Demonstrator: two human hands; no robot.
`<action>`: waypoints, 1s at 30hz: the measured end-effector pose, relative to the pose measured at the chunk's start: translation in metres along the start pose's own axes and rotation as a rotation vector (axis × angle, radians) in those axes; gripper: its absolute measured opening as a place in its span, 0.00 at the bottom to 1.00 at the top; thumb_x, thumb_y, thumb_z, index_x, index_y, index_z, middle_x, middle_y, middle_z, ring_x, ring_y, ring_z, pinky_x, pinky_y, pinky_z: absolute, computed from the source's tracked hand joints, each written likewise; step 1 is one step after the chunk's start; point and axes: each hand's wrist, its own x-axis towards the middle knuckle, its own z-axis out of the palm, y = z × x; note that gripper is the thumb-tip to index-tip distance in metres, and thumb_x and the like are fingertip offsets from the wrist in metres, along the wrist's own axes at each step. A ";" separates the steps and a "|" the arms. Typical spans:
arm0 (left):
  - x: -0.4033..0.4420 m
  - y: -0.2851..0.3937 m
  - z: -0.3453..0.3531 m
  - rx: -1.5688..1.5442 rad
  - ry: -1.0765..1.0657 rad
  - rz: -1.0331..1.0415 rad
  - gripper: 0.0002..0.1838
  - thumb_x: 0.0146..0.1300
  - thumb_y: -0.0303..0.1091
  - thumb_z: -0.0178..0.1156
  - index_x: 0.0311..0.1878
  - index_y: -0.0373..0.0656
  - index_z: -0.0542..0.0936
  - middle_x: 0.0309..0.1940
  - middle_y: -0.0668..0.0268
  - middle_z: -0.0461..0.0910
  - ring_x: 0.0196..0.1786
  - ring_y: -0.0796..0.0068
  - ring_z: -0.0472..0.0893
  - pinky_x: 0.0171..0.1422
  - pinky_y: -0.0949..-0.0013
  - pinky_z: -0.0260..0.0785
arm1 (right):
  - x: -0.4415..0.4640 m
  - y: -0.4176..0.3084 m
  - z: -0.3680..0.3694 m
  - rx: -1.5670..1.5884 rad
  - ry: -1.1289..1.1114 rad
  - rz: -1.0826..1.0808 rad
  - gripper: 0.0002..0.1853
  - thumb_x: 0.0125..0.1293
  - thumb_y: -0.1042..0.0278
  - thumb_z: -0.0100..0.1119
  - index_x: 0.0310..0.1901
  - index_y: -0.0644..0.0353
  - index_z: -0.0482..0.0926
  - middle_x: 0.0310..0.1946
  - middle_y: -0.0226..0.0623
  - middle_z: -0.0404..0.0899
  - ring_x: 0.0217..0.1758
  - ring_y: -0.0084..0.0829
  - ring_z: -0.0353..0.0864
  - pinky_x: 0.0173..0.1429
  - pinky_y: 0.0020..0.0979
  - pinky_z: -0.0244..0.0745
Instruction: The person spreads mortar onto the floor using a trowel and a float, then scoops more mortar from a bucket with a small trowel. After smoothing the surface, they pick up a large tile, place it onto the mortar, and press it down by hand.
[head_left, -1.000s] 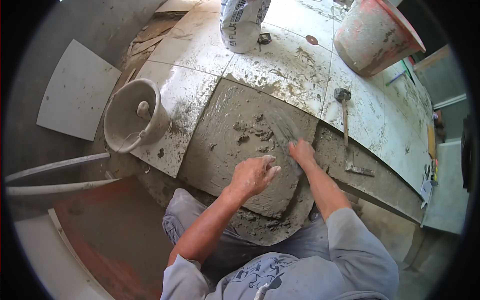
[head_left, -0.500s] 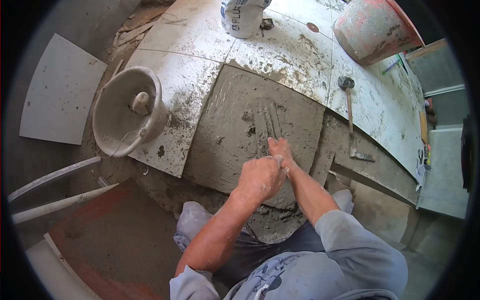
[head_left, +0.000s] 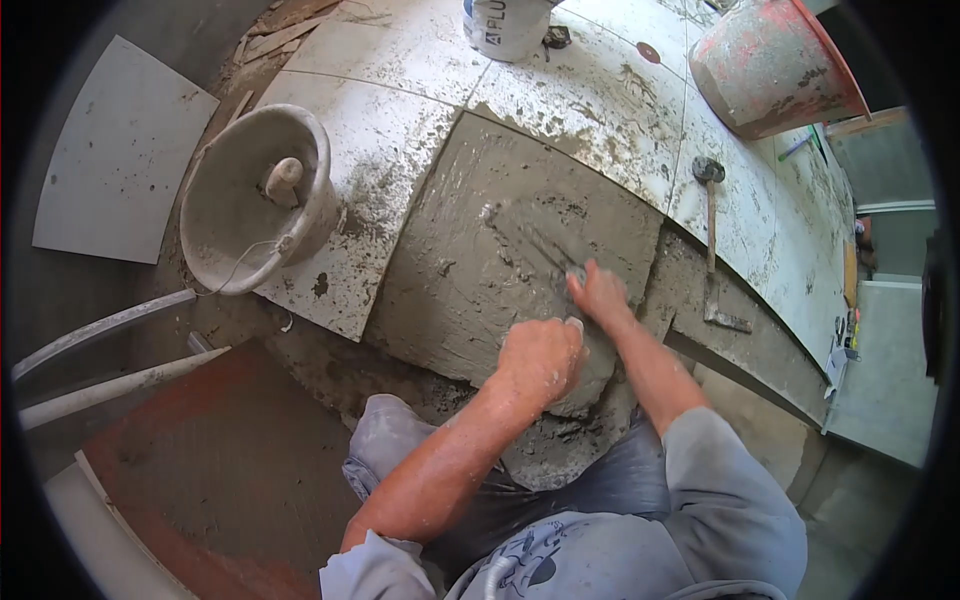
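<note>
Wet grey mortar (head_left: pixel 450 290) covers a square patch among white floor tiles in front of me. My right hand (head_left: pixel 600 292) is closed round the handle of a trowel (head_left: pixel 540 240), whose blurred blade lies over the mortar, pointing up and to the left. My left hand (head_left: pixel 545 358) is curled above the near part of the mortar, just left of and below the right hand. Its fingers are closed, and what they hold, if anything, is hidden. Small lumps of mortar lie around the blade.
A mortar-stained bucket (head_left: pixel 318 215) with something rounded inside stands left. A mallet (head_left: pixel 711 205) lies right, above an angled metal tool (head_left: pixel 725 318). A red-rimmed tub (head_left: pixel 770 75) and a white bag (head_left: pixel 505 28) are at the back. A loose tile (head_left: pixel 120 155) is far left.
The trowel swung left and upright over the mortar, then tilted with its handle to the right. The hands came together, then parted slightly. The camera view has shifted.
</note>
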 end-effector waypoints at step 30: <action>-0.019 -0.001 0.001 0.003 0.001 -0.002 0.15 0.61 0.42 0.59 0.38 0.37 0.77 0.27 0.53 0.81 0.34 0.51 0.83 0.38 0.54 0.75 | 0.000 -0.024 0.039 0.347 0.039 0.151 0.29 0.59 0.46 0.58 0.45 0.71 0.78 0.40 0.64 0.79 0.48 0.59 0.79 0.53 0.50 0.74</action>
